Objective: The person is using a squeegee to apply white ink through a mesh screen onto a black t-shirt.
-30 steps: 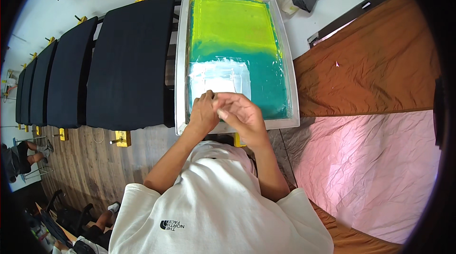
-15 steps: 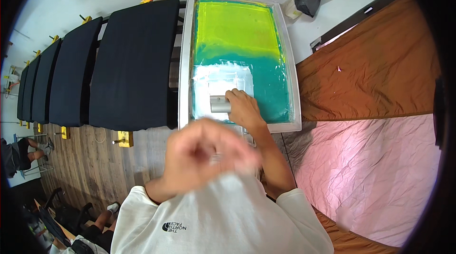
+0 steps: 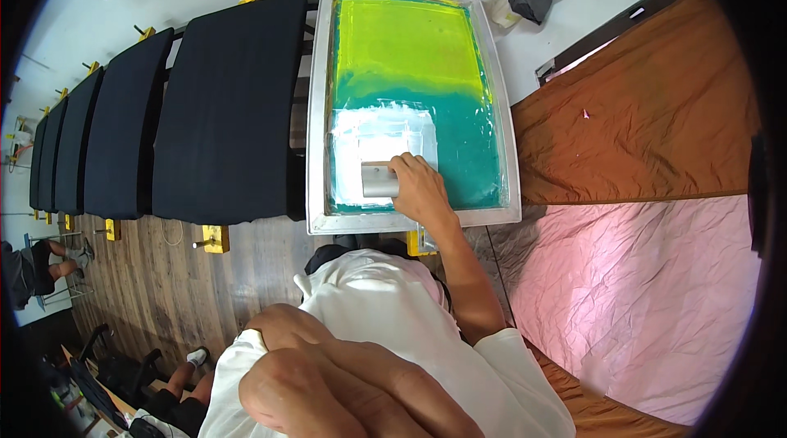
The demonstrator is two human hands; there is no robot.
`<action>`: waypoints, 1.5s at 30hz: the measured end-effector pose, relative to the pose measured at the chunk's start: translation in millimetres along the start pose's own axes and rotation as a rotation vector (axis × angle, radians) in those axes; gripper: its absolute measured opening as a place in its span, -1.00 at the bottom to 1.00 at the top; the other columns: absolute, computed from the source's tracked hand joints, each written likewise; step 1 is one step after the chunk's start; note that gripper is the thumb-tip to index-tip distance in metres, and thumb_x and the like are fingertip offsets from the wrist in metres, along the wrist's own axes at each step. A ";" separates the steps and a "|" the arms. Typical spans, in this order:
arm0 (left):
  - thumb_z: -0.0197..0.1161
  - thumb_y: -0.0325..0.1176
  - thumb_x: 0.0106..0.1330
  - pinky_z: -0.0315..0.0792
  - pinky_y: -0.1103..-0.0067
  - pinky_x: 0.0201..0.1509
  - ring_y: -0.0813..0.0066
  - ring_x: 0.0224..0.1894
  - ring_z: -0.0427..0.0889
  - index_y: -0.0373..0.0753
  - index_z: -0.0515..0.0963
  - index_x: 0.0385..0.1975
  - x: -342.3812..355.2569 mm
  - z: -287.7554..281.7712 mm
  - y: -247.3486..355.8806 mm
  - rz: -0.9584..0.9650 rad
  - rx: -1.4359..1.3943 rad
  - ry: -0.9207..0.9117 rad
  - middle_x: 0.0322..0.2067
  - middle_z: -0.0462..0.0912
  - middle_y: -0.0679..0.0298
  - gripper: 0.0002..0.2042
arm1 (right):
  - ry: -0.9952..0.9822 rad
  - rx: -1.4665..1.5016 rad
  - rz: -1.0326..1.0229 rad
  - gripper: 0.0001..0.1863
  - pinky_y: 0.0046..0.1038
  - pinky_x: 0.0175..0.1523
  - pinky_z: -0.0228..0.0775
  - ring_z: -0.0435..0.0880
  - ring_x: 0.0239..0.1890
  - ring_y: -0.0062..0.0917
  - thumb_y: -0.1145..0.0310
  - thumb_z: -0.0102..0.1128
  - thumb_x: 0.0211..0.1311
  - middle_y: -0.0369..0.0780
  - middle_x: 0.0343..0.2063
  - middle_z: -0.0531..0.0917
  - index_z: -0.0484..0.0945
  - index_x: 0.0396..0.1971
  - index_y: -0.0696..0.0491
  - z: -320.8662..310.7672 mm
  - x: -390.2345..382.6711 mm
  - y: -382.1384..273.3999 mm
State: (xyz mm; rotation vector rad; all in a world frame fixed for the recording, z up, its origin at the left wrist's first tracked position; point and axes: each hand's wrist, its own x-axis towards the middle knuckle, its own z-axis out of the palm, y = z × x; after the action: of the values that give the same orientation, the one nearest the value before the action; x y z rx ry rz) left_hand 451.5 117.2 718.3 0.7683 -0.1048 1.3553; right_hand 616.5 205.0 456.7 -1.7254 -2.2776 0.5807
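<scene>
Left hand (image 3: 344, 389) now off squeegee (image 3: 379, 180)

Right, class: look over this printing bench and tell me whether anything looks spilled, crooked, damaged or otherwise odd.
Nothing looks spilled or broken. The framed screen lies square beside the dark pallets. The right hand holds a grey tool on the taped white patch. The left hand is close to the camera, off the screen.
</scene>
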 end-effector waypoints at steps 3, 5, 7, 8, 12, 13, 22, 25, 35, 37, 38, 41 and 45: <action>0.15 -0.43 0.41 0.64 0.45 -0.17 0.08 -0.25 0.65 -0.27 0.34 -0.15 5.3 -2.8 4.2 -0.030 0.015 0.027 -0.33 0.69 -0.08 -0.84 | 0.039 0.005 -0.022 -0.61 -0.22 -0.08 0.47 0.57 -0.12 -0.22 0.61 0.31 -0.23 -0.17 -0.27 0.56 0.47 -0.28 0.06 1.0 0.4 4.9; 0.16 -0.41 0.40 0.63 0.46 -0.17 0.09 -0.22 0.65 -0.25 0.33 -0.11 4.1 -4.8 10.3 -0.100 -0.025 -0.010 -0.34 0.69 -0.06 -0.82 | 0.038 0.007 -0.029 -0.61 -0.22 -0.09 0.47 0.57 -0.13 -0.21 0.62 0.31 -0.24 -0.17 -0.27 0.56 0.48 -0.28 0.07 1.0 0.5 1.7; 0.20 -0.45 0.36 0.63 0.47 -0.17 0.10 -0.24 0.66 -0.24 0.32 -0.09 12.5 -15.2 8.2 -0.133 -0.056 -0.073 -0.34 0.69 -0.05 -0.77 | 0.044 0.001 -0.023 -0.61 -0.22 -0.09 0.47 0.57 -0.14 -0.21 0.62 0.31 -0.24 -0.17 -0.28 0.56 0.48 -0.29 0.07 2.2 1.2 5.4; 0.25 -0.48 0.32 0.63 0.47 -0.16 0.11 -0.26 0.67 -0.23 0.31 -0.07 15.1 -19.6 7.1 -0.161 -0.084 -0.140 -0.35 0.70 -0.03 -0.72 | 0.045 0.008 -0.023 -0.61 -0.22 -0.09 0.47 0.57 -0.14 -0.21 0.62 0.31 -0.24 -0.17 -0.27 0.56 0.48 -0.29 0.07 3.2 1.6 6.7; 0.36 -0.56 0.21 0.63 0.46 -0.17 0.15 -0.33 0.69 -0.21 0.28 -0.05 0.4 -28.2 0.8 -0.137 0.038 -0.209 -0.36 0.69 -0.02 -0.59 | 0.038 0.020 -0.034 -0.61 -0.23 -0.08 0.47 0.57 -0.14 -0.22 0.62 0.31 -0.25 -0.17 -0.27 0.56 0.48 -0.30 0.07 3.7 3.5 2.8; 0.40 -0.59 0.16 0.62 0.47 -0.20 0.18 -0.36 0.69 -0.20 0.27 -0.06 -0.5 -26.6 -5.1 -0.129 -0.043 -0.189 -0.37 0.69 -0.01 -0.54 | 0.037 0.021 -0.039 -0.61 -0.23 -0.08 0.47 0.57 -0.14 -0.22 0.62 0.31 -0.25 -0.17 -0.27 0.56 0.48 -0.30 0.07 2.2 3.4 1.8; 0.43 -0.61 0.12 0.55 0.55 -0.33 0.31 -0.45 0.65 -0.21 0.25 -0.16 16.4 -23.7 4.7 -0.212 0.134 -0.249 -0.43 0.67 0.07 -0.55 | 0.049 0.004 -0.030 -0.62 -0.24 -0.06 0.46 0.56 -0.13 -0.22 0.63 0.29 -0.24 -0.17 -0.26 0.56 0.48 -0.29 0.08 3.1 -1.2 2.3; 0.42 -0.60 0.14 0.55 0.56 -0.34 0.32 -0.46 0.65 -0.21 0.25 -0.17 17.7 -26.5 4.7 -0.238 0.140 -0.246 -0.44 0.67 0.07 -0.57 | 0.026 0.007 -0.014 -0.61 -0.24 -0.05 0.45 0.56 -0.13 -0.22 0.63 0.29 -0.25 -0.17 -0.25 0.56 0.49 -0.29 0.08 2.7 -1.1 1.3; 0.26 -0.61 0.19 0.54 0.55 -0.17 0.44 -0.24 0.63 -0.25 0.34 -0.36 0.7 -33.5 -50.6 -0.295 -0.054 0.283 -0.34 0.59 0.12 -0.80 | 0.018 -0.009 -0.017 -0.71 -0.19 -0.08 0.43 0.55 -0.09 -0.22 0.46 0.26 -0.08 -0.13 -0.25 0.55 0.51 -0.27 0.10 -3.9 -7.5 -0.6; 0.31 -0.56 0.18 0.55 0.58 -0.17 0.46 -0.27 0.63 -0.21 0.28 -0.33 6.7 -68.4 -63.1 -0.387 0.019 0.402 -0.35 0.58 0.09 -0.73 | 0.005 -0.005 0.036 -0.71 -0.19 -0.08 0.43 0.54 -0.09 -0.22 0.39 0.27 -0.05 -0.13 -0.25 0.55 0.51 -0.27 0.10 -7.4 2.7 1.3; 0.30 -0.56 0.19 0.55 0.55 -0.12 0.45 -0.26 0.63 -0.18 0.25 -0.34 0.5 -81.4 -68.8 -0.401 0.072 0.359 -0.33 0.57 0.08 -0.71 | 0.056 0.104 0.013 -0.70 -0.19 -0.07 0.42 0.54 -0.09 -0.21 0.34 0.27 -0.04 -0.13 -0.25 0.55 0.50 -0.27 0.09 -9.9 2.8 0.8; 0.30 -0.57 0.20 0.57 0.54 -0.11 0.44 -0.27 0.64 -0.17 0.26 -0.34 -6.5 -85.9 -74.8 -0.424 0.098 0.377 -0.33 0.57 0.08 -0.71 | 0.194 0.340 -0.084 -0.68 -0.22 -0.05 0.39 0.53 -0.08 -0.21 0.23 0.22 0.03 -0.12 -0.25 0.53 0.48 -0.25 0.09 -25.6 -18.0 -15.9; 0.27 -0.61 0.21 0.58 0.55 -0.13 0.43 -0.26 0.66 -0.18 0.26 -0.33 -10.2 -91.5 -78.3 -0.407 0.109 0.389 -0.34 0.58 0.08 -0.72 | 0.049 0.215 -0.075 -0.69 -0.21 -0.06 0.40 0.52 -0.08 -0.21 0.24 0.19 0.05 -0.12 -0.24 0.53 0.48 -0.25 0.11 -19.2 -14.2 -5.5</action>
State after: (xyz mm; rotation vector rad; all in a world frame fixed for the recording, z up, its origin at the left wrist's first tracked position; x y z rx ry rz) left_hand 486.9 157.9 610.2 0.5644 0.4161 1.1009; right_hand 623.5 193.4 477.1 -1.5300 -2.1479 0.7299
